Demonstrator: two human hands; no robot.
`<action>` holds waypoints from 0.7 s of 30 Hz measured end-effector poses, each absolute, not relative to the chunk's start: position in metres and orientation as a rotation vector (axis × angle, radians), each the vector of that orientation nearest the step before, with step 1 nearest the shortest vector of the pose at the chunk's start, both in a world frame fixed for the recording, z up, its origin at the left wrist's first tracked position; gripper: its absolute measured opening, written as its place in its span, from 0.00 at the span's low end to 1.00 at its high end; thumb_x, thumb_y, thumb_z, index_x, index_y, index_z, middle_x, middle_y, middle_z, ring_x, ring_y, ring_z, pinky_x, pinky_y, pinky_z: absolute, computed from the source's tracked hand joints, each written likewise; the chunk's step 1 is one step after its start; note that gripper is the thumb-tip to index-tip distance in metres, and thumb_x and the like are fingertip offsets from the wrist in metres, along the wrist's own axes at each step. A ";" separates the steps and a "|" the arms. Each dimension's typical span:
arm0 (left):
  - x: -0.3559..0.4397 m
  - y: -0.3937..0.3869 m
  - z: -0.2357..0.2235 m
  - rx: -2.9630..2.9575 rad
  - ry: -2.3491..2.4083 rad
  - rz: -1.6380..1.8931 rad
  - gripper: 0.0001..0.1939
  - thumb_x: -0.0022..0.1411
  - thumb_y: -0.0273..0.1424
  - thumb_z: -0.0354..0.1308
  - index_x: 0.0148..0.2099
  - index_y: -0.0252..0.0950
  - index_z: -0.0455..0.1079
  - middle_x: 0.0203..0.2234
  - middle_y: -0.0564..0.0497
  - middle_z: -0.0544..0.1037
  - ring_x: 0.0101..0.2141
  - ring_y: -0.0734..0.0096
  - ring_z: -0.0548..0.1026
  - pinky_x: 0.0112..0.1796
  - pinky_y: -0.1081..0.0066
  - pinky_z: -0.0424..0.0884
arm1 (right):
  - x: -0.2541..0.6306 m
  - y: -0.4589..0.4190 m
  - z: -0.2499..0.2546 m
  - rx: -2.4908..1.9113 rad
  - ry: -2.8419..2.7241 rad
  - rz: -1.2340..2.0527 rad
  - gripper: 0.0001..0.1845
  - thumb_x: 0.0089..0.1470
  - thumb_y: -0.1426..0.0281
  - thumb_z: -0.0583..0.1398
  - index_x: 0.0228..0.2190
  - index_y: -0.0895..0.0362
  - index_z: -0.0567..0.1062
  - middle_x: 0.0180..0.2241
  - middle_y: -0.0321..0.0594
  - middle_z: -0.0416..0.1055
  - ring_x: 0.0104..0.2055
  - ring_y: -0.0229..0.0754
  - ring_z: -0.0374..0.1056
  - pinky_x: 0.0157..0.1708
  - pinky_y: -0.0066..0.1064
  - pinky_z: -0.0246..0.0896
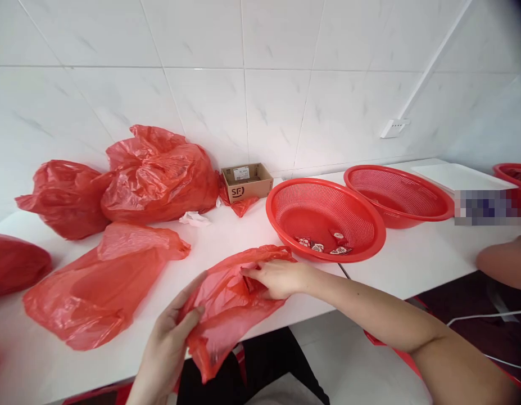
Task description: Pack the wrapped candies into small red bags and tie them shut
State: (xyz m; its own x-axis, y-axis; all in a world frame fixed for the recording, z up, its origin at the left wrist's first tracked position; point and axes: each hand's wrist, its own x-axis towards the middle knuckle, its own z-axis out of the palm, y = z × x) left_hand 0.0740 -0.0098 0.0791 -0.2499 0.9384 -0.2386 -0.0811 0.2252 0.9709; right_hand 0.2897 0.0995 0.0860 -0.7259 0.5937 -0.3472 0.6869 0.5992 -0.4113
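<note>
A thin red plastic bag (pixel 226 323) hangs partly over the front edge of the white table, its film loose and creased. My left hand (pixel 170 329) grips its left side between thumb and fingers. At the bag's right side is my right hand (pixel 281 278), its fingers bent and pressed into the film; part of the fingertips is hidden in the folds. Just beyond my right hand sits a red perforated basket (pixel 325 197), with several small red-and-white packets (pixel 317 246) at its bottom.
Full, bulging red bags (pixel 163 174) stand against the tiled wall; a flatter red bag (pixel 104 287) lies at left. Behind are a small cardboard box (pixel 247 183) and a second red basket (pixel 399 191). Another person's arm (pixel 504 261) shows at far right.
</note>
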 end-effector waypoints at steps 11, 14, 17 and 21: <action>0.109 -0.044 0.075 0.892 1.624 1.456 0.43 0.54 0.48 0.62 0.69 0.55 0.51 0.67 0.54 0.58 0.64 0.50 0.57 0.62 0.52 0.53 | 0.390 0.164 0.124 1.728 2.470 -0.635 0.32 0.53 0.67 0.62 0.59 0.47 0.65 0.59 0.48 0.64 0.51 0.54 0.69 0.47 0.41 0.65; 0.114 -0.050 0.069 0.885 1.701 1.395 0.46 0.53 0.47 0.64 0.69 0.55 0.48 0.66 0.52 0.59 0.65 0.50 0.57 0.63 0.52 0.50 | 0.397 0.170 0.094 1.707 2.242 -0.652 0.23 0.52 0.66 0.62 0.51 0.48 0.73 0.52 0.49 0.71 0.39 0.51 0.73 0.35 0.38 0.66; 0.104 -0.049 0.063 0.805 1.631 1.428 0.40 0.55 0.45 0.64 0.67 0.51 0.55 0.63 0.51 0.64 0.63 0.56 0.59 0.63 0.58 0.53 | 0.394 0.171 0.083 1.718 2.277 -0.661 0.12 0.58 0.63 0.57 0.41 0.52 0.76 0.41 0.46 0.75 0.35 0.48 0.73 0.32 0.35 0.64; 0.075 -0.053 0.048 0.633 1.541 1.442 0.21 0.53 0.45 0.67 0.46 0.44 0.70 0.45 0.54 0.78 0.52 0.64 0.71 0.57 0.68 0.63 | 0.390 0.178 0.108 1.758 2.441 -0.560 0.07 0.56 0.68 0.59 0.38 0.53 0.74 0.42 0.44 0.75 0.42 0.50 0.71 0.38 0.35 0.61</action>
